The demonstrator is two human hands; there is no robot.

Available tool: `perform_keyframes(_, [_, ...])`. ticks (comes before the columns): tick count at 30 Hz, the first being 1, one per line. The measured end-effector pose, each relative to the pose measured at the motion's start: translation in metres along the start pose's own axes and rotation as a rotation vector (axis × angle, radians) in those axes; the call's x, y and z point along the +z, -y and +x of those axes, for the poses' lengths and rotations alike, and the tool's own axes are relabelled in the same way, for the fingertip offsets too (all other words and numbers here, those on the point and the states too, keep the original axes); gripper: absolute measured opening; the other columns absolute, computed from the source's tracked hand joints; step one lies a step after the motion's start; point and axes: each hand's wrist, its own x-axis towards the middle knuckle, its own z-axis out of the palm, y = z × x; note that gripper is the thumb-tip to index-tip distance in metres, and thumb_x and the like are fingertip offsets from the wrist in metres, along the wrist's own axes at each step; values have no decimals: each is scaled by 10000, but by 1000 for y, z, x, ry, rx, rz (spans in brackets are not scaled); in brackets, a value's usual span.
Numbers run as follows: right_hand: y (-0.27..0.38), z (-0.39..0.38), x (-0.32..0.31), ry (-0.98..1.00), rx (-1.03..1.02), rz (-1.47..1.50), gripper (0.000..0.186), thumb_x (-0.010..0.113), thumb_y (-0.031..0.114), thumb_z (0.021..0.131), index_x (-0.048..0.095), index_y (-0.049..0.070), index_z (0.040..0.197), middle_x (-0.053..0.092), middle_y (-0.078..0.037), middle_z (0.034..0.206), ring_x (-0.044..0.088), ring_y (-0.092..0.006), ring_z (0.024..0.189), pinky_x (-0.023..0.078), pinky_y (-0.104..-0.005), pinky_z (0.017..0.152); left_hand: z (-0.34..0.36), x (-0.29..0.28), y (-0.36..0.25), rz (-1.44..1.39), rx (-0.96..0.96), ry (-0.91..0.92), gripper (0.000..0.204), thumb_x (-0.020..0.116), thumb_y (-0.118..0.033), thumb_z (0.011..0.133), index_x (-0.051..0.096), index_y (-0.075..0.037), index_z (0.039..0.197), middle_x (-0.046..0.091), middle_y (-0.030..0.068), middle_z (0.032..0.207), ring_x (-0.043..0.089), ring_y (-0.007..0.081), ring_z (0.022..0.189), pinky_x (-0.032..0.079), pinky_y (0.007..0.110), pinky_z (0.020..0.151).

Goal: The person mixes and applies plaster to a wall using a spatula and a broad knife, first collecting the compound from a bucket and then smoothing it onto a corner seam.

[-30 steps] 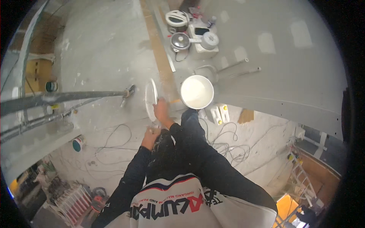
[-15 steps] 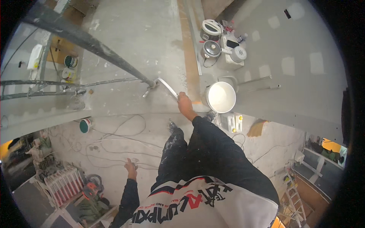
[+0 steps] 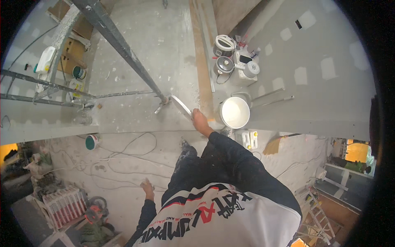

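Observation:
A thin white bucket lid, seen almost edge-on, is gripped by its near edge in my right hand. It is held out in front of me, its far end near the foot of a grey scaffold post. To the right of this hand stands a white bucket with pale, whitish contents and no lid on it. My left hand hangs low at my left side, fingers loosely apart and holding nothing. Cables lie on the floor below it.
Beyond the bucket, two cookers and a white block stand by the wall. White canisters and a broom lie to the right. A small tub sits at left. Scaffold rails cross the far left.
The whole view has shifted a little. The lid has tilted slightly, showing more of its flat face. My left hand has come nearer my leg.

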Motion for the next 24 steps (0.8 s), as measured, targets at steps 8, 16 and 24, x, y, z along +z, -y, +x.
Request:
perform_keyframes(8, [15, 5, -4, -7, -93, -14, 255, 633, 33, 813, 447, -12, 982, 568, -244, 950, 608, -452, 830, 508, -516, 722, 1, -5, 26, -134, -21, -12, 418, 616, -378, 943, 380, -88, 1130, 485, 30, 731, 473, 136, 546, 406, 292, 410])
perform_keyframes(16, [20, 9, -15, 28, -85, -10, 308, 672, 53, 804, 448, -11, 1006, 572, -246, 968, 615, -451, 841, 513, -513, 724, 1, 2, 42, -137, -9, -9, 541, 623, -519, 904, 327, -140, 1154, 500, 57, 848, 454, 139, 557, 399, 297, 445])
perform_keyframes(24, [1, 5, 2, 80, -125, -32, 315, 674, 66, 808, 453, -4, 1021, 576, -251, 988, 611, -453, 860, 505, -524, 733, -1, -1, 53, -170, -28, 31, 491, 605, -492, 923, 350, -135, 1144, 505, 55, 847, 451, 134, 556, 415, 297, 454])
